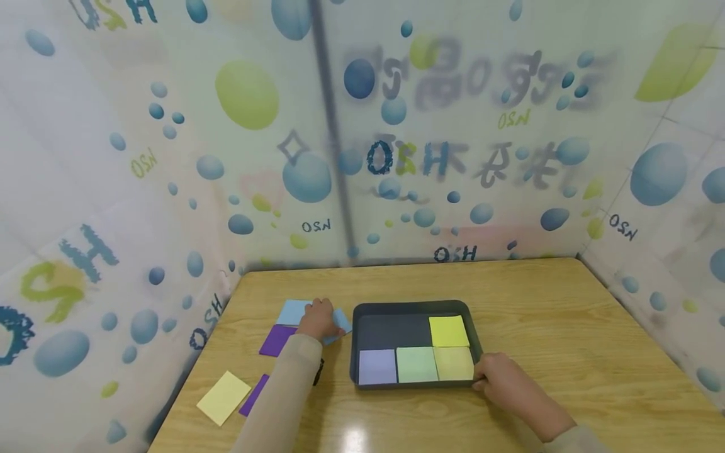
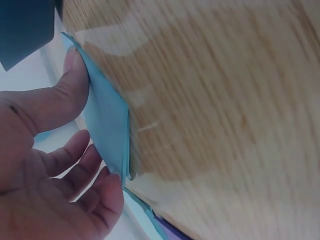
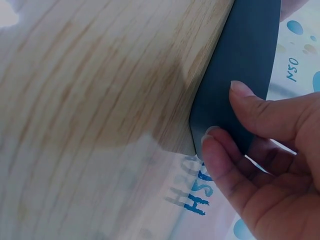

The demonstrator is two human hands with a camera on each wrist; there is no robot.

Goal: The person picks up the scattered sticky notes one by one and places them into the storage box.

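My left hand (image 1: 319, 319) is left of the dark grey tray (image 1: 391, 330), holding a light blue sticky note pad (image 2: 107, 115) by its edges between thumb and fingers. Another light blue pad (image 1: 291, 311) lies on the table beside that hand. Inside the tray, a lavender pad (image 1: 377, 367), a mint green pad (image 1: 416, 364) and a pale yellow pad (image 1: 454, 363) form the near row. Behind them, at the right, sits a bright yellow pad (image 1: 449, 331). With thumb and fingers, my right hand (image 1: 504, 380) grips the tray's near right corner.
A purple pad (image 1: 276, 340) lies near the left hand. Closer to me are a second purple pad (image 1: 253, 396), partly hidden by the left sleeve, and a pale yellow pad (image 1: 223, 397). Printed curtains (image 1: 419, 220) surround the wooden table (image 1: 532, 308) at the back and sides.
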